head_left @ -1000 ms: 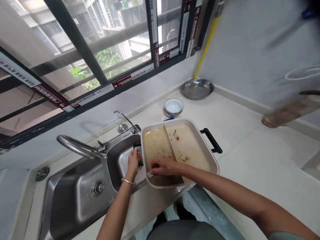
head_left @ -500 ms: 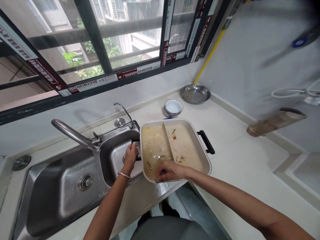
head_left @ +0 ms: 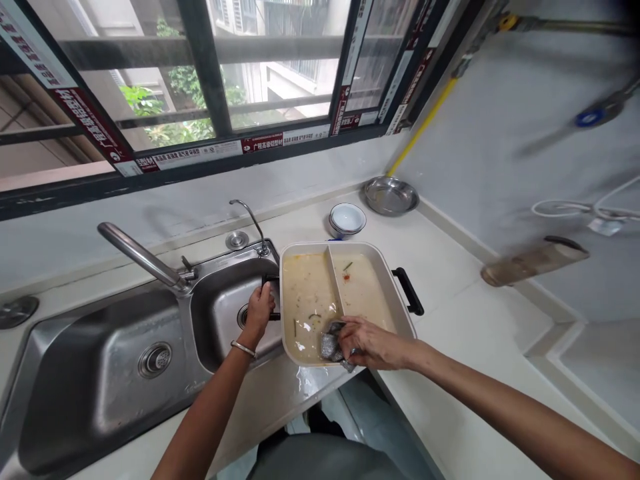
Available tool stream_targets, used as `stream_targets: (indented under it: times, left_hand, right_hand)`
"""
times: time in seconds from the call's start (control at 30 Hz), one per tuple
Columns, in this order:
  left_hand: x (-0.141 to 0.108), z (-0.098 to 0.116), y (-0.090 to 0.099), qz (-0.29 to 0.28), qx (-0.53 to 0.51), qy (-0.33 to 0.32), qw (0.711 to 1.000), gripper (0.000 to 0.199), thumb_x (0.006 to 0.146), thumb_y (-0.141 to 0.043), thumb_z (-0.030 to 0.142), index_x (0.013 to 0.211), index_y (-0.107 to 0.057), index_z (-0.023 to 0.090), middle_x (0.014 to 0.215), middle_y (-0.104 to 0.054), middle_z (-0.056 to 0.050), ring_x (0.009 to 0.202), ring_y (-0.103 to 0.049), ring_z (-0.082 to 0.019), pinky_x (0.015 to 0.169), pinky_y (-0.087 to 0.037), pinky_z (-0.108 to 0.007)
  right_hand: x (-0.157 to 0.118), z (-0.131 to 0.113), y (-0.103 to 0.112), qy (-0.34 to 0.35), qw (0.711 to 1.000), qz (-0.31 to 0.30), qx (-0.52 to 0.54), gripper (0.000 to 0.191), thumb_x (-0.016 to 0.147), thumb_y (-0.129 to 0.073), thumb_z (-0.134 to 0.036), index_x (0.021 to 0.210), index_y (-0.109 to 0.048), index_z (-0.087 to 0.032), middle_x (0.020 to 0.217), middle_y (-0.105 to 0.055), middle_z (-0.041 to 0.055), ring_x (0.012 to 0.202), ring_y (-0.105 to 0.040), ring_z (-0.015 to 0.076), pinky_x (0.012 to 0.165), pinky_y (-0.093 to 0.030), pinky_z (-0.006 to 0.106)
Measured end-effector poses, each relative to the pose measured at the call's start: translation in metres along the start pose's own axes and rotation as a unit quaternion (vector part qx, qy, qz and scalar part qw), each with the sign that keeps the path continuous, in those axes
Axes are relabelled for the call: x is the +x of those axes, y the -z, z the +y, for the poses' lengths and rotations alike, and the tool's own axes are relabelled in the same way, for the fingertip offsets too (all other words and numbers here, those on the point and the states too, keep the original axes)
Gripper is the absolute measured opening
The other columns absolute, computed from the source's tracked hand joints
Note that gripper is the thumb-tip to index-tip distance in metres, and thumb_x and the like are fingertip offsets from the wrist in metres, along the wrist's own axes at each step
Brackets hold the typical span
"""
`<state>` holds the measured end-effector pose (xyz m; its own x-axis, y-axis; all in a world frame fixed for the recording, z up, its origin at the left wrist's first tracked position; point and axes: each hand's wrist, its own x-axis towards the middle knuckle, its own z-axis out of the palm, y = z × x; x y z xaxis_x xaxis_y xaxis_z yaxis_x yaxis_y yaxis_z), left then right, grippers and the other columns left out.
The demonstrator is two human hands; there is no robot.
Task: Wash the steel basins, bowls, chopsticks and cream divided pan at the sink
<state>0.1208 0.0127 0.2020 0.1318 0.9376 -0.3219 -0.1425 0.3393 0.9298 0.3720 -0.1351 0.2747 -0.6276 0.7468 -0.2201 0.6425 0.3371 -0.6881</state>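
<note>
A cream-white divided hot pot (head_left: 320, 246) rests at the sink's edge, with cloudy broth and bits of food in both compartments. My left hand (head_left: 259, 313) is shut on the pot's black side handle (head_left: 271, 316) above the right sink bowl. My right hand (head_left: 370, 343) sits at the pot's near rim, pressing a grey metal-mesh scouring pad (head_left: 329, 347) against the inside of the pot. The opposite black handle (head_left: 407, 291) sticks out over the counter, untouched.
A double stainless steel sink (head_left: 100, 373) with a long tap (head_left: 140, 253) lies to the left. A small white bowl (head_left: 347, 220) and a steel plate (head_left: 391, 195) stand behind the pot. A blurred bottle-like cylinder (head_left: 535, 261) hangs on the right wall.
My right hand has slid rightward along the pot's near rim, and the scouring pad now shows under it. The broth has spread from the near corner, and the view has swung slightly.
</note>
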Motion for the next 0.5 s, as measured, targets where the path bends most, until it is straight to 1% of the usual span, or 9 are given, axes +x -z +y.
stream_targets:
  times: [0.1,0.2,0.33,0.43,0.5]
  left_hand:
    - [0.000,0.000,0.000,0.004,-0.004,0.001,1.000,0.054,0.070,-0.070,0.069,0.082,-0.057,0.018,0.052,-0.037,0.011,0.045,-0.034,-0.007,0.044,-0.022,-0.021]
    - [0.000,0.000,-0.001,0.015,-0.004,0.003,1.000,0.052,0.071,-0.069,0.067,0.080,-0.057,0.018,0.052,-0.038,0.011,0.045,-0.034,-0.007,0.044,-0.023,-0.021]
    - [-0.001,0.000,-0.002,0.031,0.000,0.007,1.000,0.050,0.073,-0.068,0.066,0.079,-0.058,0.018,0.053,-0.040,0.010,0.046,-0.034,-0.007,0.044,-0.024,-0.021]
    - [-0.003,0.000,-0.003,0.035,-0.001,0.003,0.999,0.049,0.074,-0.067,0.065,0.079,-0.058,0.018,0.054,-0.040,0.009,0.046,-0.034,-0.007,0.044,-0.024,-0.021]
    - [-0.004,0.001,-0.004,0.034,-0.003,0.000,0.999,0.047,0.076,-0.067,0.064,0.078,-0.058,0.018,0.054,-0.039,0.009,0.046,-0.033,-0.007,0.045,-0.025,-0.021]
  right_hand:
    - [0.002,-0.003,0.006,-0.009,1.000,-0.028,0.010,0.018,0.081,-0.065,-0.005,0.076,-0.071,-0.021,0.088,-0.071,0.0014,0.095,-0.067,0.0173,0.119,-0.021,0.044]
    - [0.006,-0.003,0.010,-0.019,0.999,-0.041,0.029,0.017,0.083,-0.066,-0.008,0.076,-0.073,-0.022,0.086,-0.072,0.0008,0.091,-0.067,0.0167,0.119,-0.020,0.044]
    - [0.012,0.003,0.005,-0.025,0.997,-0.045,0.052,0.012,0.084,-0.069,-0.015,0.079,-0.077,-0.023,0.086,-0.073,0.0008,0.089,-0.067,0.0173,0.118,-0.020,0.046]
    - [0.020,0.004,0.000,-0.027,0.997,-0.049,0.059,0.011,0.084,-0.070,-0.014,0.083,-0.078,-0.022,0.088,-0.075,0.0019,0.089,-0.068,0.0178,0.116,-0.023,0.046]
    - [0.028,0.000,-0.003,-0.027,0.996,-0.047,0.068,0.011,0.083,-0.071,-0.014,0.084,-0.078,-0.022,0.089,-0.076,0.0022,0.088,-0.069,0.0176,0.115,-0.025,0.044]
